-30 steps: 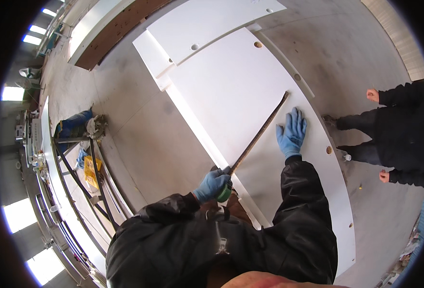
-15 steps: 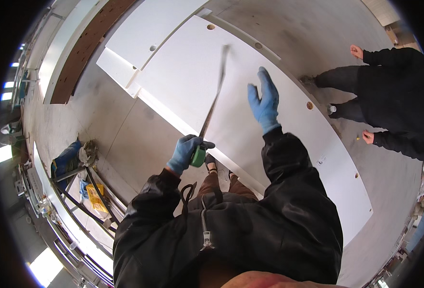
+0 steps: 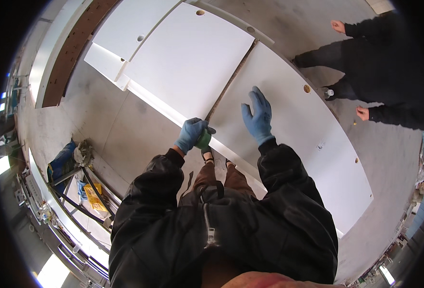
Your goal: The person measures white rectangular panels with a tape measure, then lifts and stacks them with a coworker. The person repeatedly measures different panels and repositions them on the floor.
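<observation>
A grey concrete floor (image 3: 118,132) spreads beneath everything. Over it lies a large white panel (image 3: 288,127), running diagonally from upper left to lower right, with round holes along its far edge. Beyond its upper-left end, a second white panel (image 3: 130,24) lies alongside. To the right, on the far side of the large panel, stands a co-worker (image 3: 384,67) in dark clothes. At left, near a dark metal frame (image 3: 72,211), sits a blue bundle (image 3: 60,161).

The right hand (image 3: 258,117), gloved in blue, is over the panel with its fingers released and the thumb spread; whether it touches the surface cannot be told. The left hand (image 3: 191,134), in a matching glove, is at the panel's near edge, fingers grasping a green tape measure (image 3: 203,139). Its dark blade (image 3: 233,79) stretches across the panel to the far edge. A small label (image 3: 321,146) is on the panel, right of the right hand.
</observation>
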